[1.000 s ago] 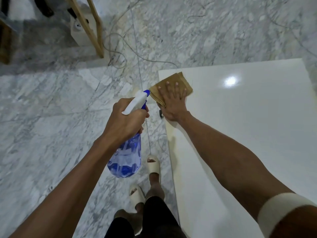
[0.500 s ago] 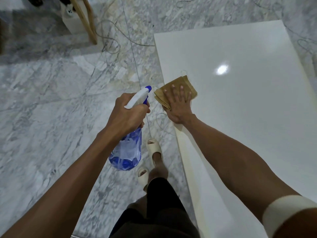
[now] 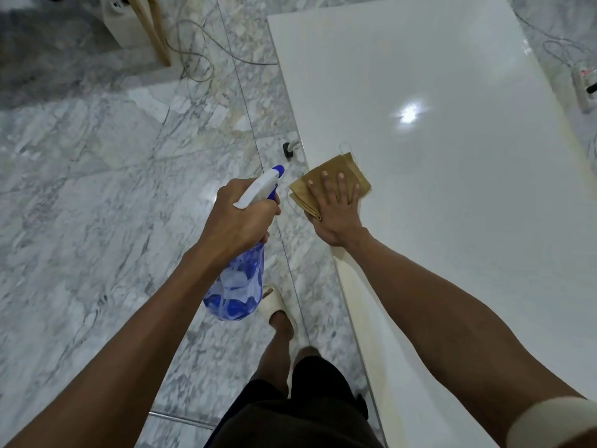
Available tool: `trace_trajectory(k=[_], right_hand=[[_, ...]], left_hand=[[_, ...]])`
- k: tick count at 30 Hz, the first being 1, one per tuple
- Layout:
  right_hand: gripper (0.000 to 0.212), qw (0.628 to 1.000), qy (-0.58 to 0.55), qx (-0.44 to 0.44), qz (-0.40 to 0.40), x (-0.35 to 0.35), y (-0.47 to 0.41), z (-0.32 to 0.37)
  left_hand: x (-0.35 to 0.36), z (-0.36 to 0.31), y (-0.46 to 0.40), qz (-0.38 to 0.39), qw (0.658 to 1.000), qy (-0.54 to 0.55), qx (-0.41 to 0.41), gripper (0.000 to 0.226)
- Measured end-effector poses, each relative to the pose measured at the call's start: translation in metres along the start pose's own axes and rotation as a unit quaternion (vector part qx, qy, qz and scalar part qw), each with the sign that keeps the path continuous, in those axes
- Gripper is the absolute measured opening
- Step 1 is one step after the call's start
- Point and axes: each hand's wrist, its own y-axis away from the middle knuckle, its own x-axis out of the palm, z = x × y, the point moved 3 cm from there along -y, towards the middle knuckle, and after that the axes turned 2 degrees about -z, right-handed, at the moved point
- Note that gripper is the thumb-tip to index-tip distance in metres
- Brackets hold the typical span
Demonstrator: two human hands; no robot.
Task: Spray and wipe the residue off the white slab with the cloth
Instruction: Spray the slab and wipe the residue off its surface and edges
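The glossy white slab (image 3: 452, 189) fills the right side of the view, a lamp glare on it. A folded tan cloth (image 3: 332, 176) lies at the slab's left edge. My right hand (image 3: 336, 211) presses flat on the cloth, fingers spread, thumb under its near corner. My left hand (image 3: 239, 218) grips a blue see-through spray bottle (image 3: 237, 286) by its white trigger head, held over the floor left of the slab, blue nozzle pointing toward the cloth.
Grey marble floor (image 3: 97, 189) lies to the left. A wooden leg (image 3: 151, 27) and loose cables (image 3: 193, 50) sit at the top left. A power strip (image 3: 584, 85) lies right of the slab. My sandalled foot (image 3: 277, 305) stands beside the slab's near edge.
My right hand has slid the cloth back along the slab's left edge, toward me and away from the far corner. The view has tilted, showing more slab. The spray bottle stays held the same way.
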Motion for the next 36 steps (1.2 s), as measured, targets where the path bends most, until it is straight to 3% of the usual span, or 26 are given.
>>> trace_trajectory(k=[7,17,36], right_hand=[[0.074,1.0,-0.001,-0.019,-0.022,0.016,0.091,-0.003],[0.078,0.999,-0.01,-0.028,0.023,0.034,0.231,-0.003],[0.078,0.999,0.004,0.027,0.039,0.079,0.467,0.006]], left_hand=[[0.04,0.013,0.072,-0.006,1.0,0.002,0.007,0.018],[0.087,0.04,0.193,-0.008,0.999,0.034,0.006,0.017],[0.153,0.117,0.359,0.035,0.999,0.004,0.031,0.016]])
